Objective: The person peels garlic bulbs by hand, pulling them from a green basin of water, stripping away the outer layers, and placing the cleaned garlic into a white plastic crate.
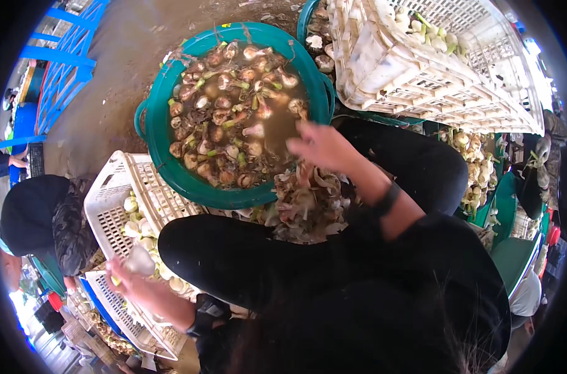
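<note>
Muddy water and many brown-skinned garlic bulbs (223, 103) fill a round green tub (233, 200) in front of me. Over its right rim reaches my right hand (321, 144), fingers apart, with nothing seen in them. At the lower left, my left hand (131, 285) is blurred above a white plastic crate (112, 181) of peeled white garlic bulbs (134, 225). A smeared white garlic bulb (140, 260) is right beside its fingers; whether they grip it or have let it go I cannot tell. Loose garlic skins (308, 206) lie heaped between my knees.
A large white crate (414, 78) with more white bulbs stands tilted at the upper right. Garlic (470, 162) lies in another container at right. A blue metal frame (65, 59) rises at upper left. Someone in a dark cap (34, 215) sits close by on my left.
</note>
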A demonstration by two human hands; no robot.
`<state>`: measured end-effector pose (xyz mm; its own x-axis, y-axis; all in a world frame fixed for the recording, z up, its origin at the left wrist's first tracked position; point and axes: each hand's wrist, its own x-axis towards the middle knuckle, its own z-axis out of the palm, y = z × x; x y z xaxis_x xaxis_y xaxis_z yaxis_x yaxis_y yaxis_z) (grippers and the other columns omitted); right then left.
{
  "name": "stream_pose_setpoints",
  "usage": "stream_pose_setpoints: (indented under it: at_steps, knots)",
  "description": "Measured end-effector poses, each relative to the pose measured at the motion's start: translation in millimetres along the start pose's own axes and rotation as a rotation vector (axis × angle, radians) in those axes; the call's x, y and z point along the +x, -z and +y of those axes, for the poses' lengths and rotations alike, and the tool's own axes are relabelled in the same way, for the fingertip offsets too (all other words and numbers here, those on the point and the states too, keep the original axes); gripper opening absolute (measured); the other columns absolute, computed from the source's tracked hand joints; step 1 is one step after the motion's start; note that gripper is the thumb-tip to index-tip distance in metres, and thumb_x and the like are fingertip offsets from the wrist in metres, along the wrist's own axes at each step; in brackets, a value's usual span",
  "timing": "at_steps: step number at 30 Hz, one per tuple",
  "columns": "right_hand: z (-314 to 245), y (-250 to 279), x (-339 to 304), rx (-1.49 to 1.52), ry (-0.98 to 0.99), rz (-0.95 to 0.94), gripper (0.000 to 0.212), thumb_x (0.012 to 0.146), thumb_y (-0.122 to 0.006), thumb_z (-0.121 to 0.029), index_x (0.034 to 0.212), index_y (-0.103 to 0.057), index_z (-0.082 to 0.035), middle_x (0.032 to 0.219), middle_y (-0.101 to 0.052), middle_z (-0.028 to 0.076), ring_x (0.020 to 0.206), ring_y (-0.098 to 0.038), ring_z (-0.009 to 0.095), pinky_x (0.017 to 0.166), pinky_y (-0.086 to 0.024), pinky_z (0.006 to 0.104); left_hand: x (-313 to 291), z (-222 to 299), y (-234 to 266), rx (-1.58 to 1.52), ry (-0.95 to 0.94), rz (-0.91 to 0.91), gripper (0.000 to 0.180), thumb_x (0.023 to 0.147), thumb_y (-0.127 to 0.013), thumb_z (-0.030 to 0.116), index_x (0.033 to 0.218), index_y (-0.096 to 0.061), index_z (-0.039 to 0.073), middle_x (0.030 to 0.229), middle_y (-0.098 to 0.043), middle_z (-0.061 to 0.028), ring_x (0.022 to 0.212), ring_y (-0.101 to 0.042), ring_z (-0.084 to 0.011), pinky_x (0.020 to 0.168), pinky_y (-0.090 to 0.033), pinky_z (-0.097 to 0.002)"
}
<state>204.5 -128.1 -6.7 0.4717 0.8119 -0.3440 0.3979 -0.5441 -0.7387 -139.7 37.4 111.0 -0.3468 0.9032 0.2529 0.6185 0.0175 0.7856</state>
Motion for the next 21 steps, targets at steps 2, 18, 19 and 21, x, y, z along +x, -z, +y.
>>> stream_pose_setpoints:
  at_steps: [2, 18, 19, 21]
  knots:
    - [51, -45, 87, 0.009, -0.194, 0.467, 0.053, 0.074, -0.060, -0.036, 0.111, -0.050, 0.002, 0.090, -0.061, 0.017, 0.084, -0.060, 0.028, 0.076, -0.047, 0.0371, -5, 16, 2, -0.175, -0.061, 0.199, 0.042, 0.086, -0.045, 0.042, 0.112, -0.048, 0.009, 0.109, -0.050, -0.0129, 0.091, -0.051, -0.0227, 0.083, -0.044, -0.0321]
    - [52, -99, 118, 0.113, -0.393, 0.344, 0.058, 0.076, -0.056, -0.031, 0.123, -0.039, 0.000, 0.115, -0.049, 0.026, 0.105, -0.050, 0.035, 0.083, -0.043, 0.0386, -158, 12, -168, -0.619, 0.659, -1.012, 0.033, 0.086, -0.052, 0.025, 0.110, -0.044, 0.005, 0.095, -0.046, -0.0043, 0.086, -0.048, -0.0157, 0.070, -0.041, -0.0276]
    - [64, -110, 130, 0.124, -0.391, 0.367, 0.058, 0.076, -0.056, -0.031, 0.123, -0.039, 0.000, 0.115, -0.049, 0.026, 0.105, -0.050, 0.035, 0.083, -0.043, 0.0386, -158, 12, -170, -0.623, 0.639, -1.030, 0.033, 0.086, -0.052, 0.025, 0.110, -0.044, 0.005, 0.095, -0.046, -0.0043, 0.086, -0.048, -0.0157, 0.070, -0.041, -0.0276]
    - [78, -118, 150, 0.388, -0.592, 0.080, 0.061, 0.076, -0.056, -0.031, 0.124, -0.038, 0.000, 0.124, -0.044, 0.020, 0.107, -0.048, 0.031, 0.083, -0.042, 0.0390, -157, 9, -172, -0.569, 0.696, -0.937, 0.030, 0.086, -0.052, 0.025, 0.108, -0.045, 0.005, 0.092, -0.048, -0.0037, 0.082, -0.049, -0.0154, 0.067, -0.042, -0.0276]
